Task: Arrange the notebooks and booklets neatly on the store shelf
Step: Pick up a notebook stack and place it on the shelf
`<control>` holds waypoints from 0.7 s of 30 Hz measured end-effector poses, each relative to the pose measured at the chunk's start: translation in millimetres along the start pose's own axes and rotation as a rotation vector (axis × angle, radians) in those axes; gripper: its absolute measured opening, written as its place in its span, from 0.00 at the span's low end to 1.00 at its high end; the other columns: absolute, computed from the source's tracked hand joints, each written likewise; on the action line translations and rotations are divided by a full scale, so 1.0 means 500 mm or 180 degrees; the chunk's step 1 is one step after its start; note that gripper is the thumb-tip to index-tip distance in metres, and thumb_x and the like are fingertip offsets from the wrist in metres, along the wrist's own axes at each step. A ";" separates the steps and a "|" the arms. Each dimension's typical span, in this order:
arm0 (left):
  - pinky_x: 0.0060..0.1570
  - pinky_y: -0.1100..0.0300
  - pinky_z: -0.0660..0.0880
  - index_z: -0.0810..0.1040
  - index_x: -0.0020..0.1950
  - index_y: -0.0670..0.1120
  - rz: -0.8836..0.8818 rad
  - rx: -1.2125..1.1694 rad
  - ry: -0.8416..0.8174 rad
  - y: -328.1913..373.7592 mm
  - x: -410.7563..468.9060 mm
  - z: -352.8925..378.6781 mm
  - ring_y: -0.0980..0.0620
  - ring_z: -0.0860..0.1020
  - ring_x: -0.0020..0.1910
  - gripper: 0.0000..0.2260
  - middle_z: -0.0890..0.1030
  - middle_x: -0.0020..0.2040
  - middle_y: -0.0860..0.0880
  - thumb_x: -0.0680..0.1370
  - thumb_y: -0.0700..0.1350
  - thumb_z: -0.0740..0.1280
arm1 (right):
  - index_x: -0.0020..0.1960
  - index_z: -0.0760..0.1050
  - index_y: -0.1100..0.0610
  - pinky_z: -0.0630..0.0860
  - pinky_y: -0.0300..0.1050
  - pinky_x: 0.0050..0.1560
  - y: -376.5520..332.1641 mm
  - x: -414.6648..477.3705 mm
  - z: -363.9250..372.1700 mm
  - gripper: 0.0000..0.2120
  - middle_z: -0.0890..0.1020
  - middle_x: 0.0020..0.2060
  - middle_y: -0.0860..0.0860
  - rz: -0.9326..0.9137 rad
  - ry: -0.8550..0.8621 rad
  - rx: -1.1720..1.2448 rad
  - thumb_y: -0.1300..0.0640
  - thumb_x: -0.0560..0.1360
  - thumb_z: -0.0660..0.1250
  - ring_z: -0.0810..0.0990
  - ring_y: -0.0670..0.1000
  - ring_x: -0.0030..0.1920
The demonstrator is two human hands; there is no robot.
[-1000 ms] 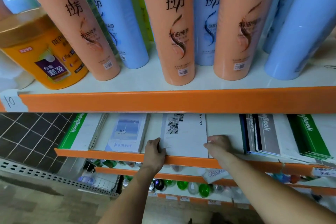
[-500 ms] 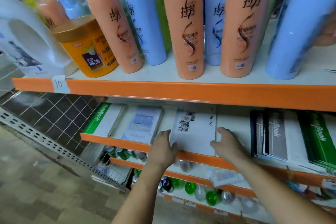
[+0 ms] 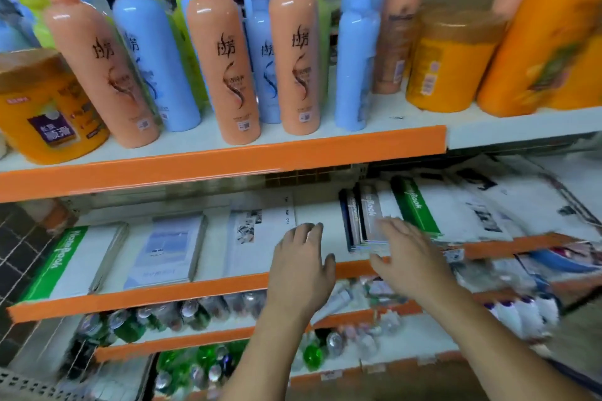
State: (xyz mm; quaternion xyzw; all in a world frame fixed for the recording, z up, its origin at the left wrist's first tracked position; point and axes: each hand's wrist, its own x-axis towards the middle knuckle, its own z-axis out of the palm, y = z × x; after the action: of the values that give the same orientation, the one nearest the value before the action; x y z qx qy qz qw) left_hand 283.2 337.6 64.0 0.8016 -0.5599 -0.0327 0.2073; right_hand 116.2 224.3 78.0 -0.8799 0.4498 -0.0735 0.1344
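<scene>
On the orange-edged store shelf point(image 3: 163, 293), the green notebook point(image 3: 68, 260), blue notebook point(image 3: 166, 251) and white booklet point(image 3: 257, 238) lie squared in a row. The fanned notebook pile point(image 3: 368, 215) looks unsorted. The right hand point(image 3: 407, 257) reaches over it and the left hand point(image 3: 299, 270) hovers beside it, both with fingers spread and empty.

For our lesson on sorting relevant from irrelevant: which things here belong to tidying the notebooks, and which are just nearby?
Job: green notebook stack, blue booklet, white booklet, fanned notebooks, left hand, right hand.
Just there: shampoo bottles, orange tubs, drink bottles.
</scene>
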 end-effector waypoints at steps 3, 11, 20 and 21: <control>0.68 0.52 0.68 0.65 0.77 0.48 0.0229 -0.0030 -0.0006 0.075 0.015 0.019 0.47 0.68 0.70 0.24 0.71 0.72 0.50 0.82 0.52 0.61 | 0.79 0.58 0.51 0.65 0.48 0.73 0.064 -0.022 -0.039 0.31 0.66 0.75 0.47 0.0195 0.0105 0.0065 0.45 0.80 0.62 0.65 0.51 0.74; 0.69 0.52 0.68 0.63 0.78 0.50 0.0413 -0.0025 -0.0211 0.316 0.100 0.134 0.49 0.67 0.70 0.24 0.70 0.73 0.52 0.83 0.54 0.60 | 0.77 0.61 0.50 0.71 0.49 0.66 0.310 -0.033 -0.117 0.29 0.71 0.71 0.47 0.0437 0.0105 0.0174 0.45 0.79 0.63 0.70 0.52 0.70; 0.70 0.50 0.67 0.63 0.78 0.51 0.0115 0.0224 -0.0602 0.524 0.180 0.257 0.48 0.66 0.72 0.25 0.68 0.74 0.52 0.83 0.56 0.60 | 0.77 0.61 0.49 0.73 0.50 0.65 0.555 0.003 -0.154 0.28 0.70 0.71 0.49 0.0358 -0.0356 0.0280 0.46 0.79 0.62 0.70 0.54 0.70; 0.70 0.50 0.67 0.63 0.78 0.51 0.0053 0.0249 -0.0622 0.530 0.180 0.261 0.48 0.66 0.72 0.25 0.68 0.74 0.52 0.83 0.56 0.60 | 0.77 0.60 0.49 0.72 0.51 0.66 0.562 0.008 -0.152 0.28 0.70 0.72 0.49 0.0333 -0.0436 0.0310 0.46 0.80 0.62 0.70 0.54 0.70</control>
State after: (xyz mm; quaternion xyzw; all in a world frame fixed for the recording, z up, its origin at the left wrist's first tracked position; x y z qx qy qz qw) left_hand 45.3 141.0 58.8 0.7974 -0.5848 -0.0870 0.1205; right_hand -117.4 50.8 65.4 -0.8506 0.4808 -0.0278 0.2111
